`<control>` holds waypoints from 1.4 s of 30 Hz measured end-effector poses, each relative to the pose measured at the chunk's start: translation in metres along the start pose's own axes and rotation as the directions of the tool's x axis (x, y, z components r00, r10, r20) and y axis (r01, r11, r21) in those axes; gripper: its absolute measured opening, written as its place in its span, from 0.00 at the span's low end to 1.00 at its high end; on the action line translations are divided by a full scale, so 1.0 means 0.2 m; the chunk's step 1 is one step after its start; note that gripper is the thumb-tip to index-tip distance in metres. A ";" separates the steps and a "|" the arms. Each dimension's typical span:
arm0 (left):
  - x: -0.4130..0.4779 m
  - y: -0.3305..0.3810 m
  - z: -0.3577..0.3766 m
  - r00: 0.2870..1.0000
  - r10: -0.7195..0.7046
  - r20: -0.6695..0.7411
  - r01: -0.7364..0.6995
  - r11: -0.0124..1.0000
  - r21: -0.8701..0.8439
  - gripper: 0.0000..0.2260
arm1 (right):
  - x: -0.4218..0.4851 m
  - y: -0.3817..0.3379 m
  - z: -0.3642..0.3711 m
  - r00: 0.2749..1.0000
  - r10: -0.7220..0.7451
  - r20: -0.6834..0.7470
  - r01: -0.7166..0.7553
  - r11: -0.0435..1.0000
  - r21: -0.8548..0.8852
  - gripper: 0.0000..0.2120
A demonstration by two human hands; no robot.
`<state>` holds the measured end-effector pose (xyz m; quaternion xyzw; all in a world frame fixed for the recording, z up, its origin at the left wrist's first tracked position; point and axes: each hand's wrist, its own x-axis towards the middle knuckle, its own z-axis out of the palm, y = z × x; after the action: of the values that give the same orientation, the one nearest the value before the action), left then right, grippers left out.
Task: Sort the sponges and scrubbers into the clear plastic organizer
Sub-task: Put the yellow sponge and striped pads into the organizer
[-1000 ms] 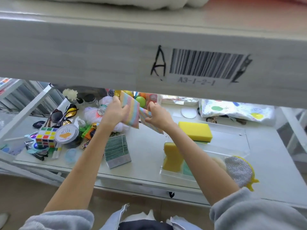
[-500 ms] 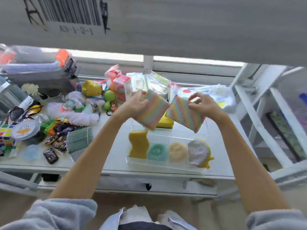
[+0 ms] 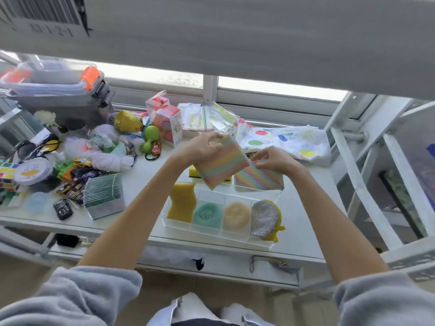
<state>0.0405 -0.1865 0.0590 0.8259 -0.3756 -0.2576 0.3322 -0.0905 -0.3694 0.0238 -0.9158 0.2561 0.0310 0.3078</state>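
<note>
My left hand point(image 3: 204, 147) grips a pastel rainbow-striped sponge point(image 3: 222, 164) above the clear plastic organizer point(image 3: 211, 230). My right hand point(image 3: 274, 160) holds a second, diagonally striped sponge point(image 3: 259, 181) that stands in the organizer's back row. The front row holds a wavy yellow sponge point(image 3: 181, 204), a green mesh scrubber point(image 3: 207, 214), a peach mesh scrubber point(image 3: 236, 215) and a silver scrubber with a yellow back point(image 3: 264, 218). A yellow block sponge point(image 3: 195, 171) lies behind, mostly hidden by the held sponge.
Clutter fills the table's left: toy cars point(image 3: 77, 175), a stack of green-edged cloths point(image 3: 103, 196), a puzzle cube point(image 3: 6, 175), a round white tin point(image 3: 33, 172), green dumbbell toy point(image 3: 150, 137). Dotted cloth point(image 3: 289, 142) lies at back right. A shelf beam point(image 3: 235, 38) hangs overhead.
Both hands have come closer together and lower over the organizer. The diagonally striped sponge in my right hand has dropped into the back row; the view has shifted slightly.
</note>
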 end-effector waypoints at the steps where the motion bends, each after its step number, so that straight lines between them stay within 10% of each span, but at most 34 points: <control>1: 0.01 0.02 0.01 1.000 0.013 0.018 -0.014 1.000 0.022 0.17 | 0.01 0.00 0.01 1.000 -0.015 -0.019 0.014 1.000 -0.003 0.12; 10: 0.18 0.21 0.21 0.979 0.152 0.136 -0.129 0.978 -0.165 0.15 | -0.05 0.19 -0.16 0.983 -0.025 -0.180 0.033 0.999 0.042 0.05; 16: 0.31 0.20 0.43 0.962 0.119 0.247 -0.123 0.992 -0.001 0.15 | -0.10 0.28 -0.20 0.969 0.032 -0.247 -0.025 0.999 0.031 0.09; 27: 0.22 -0.05 0.27 0.950 0.310 0.036 -0.312 0.937 0.156 0.15 | -0.09 0.12 -0.12 0.974 -0.078 -0.214 0.084 0.996 0.020 0.10; 42: 0.00 -0.43 -0.03 0.998 0.044 -0.035 -0.032 0.961 0.274 0.22 | 0.04 -0.31 0.25 0.983 0.034 0.179 -0.066 0.982 0.174 0.19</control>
<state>0.0823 -0.1413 -0.0014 0.8615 -0.4165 -0.1801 0.2277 -0.0481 -0.3024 0.0159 -0.8713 0.2527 0.0959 0.4095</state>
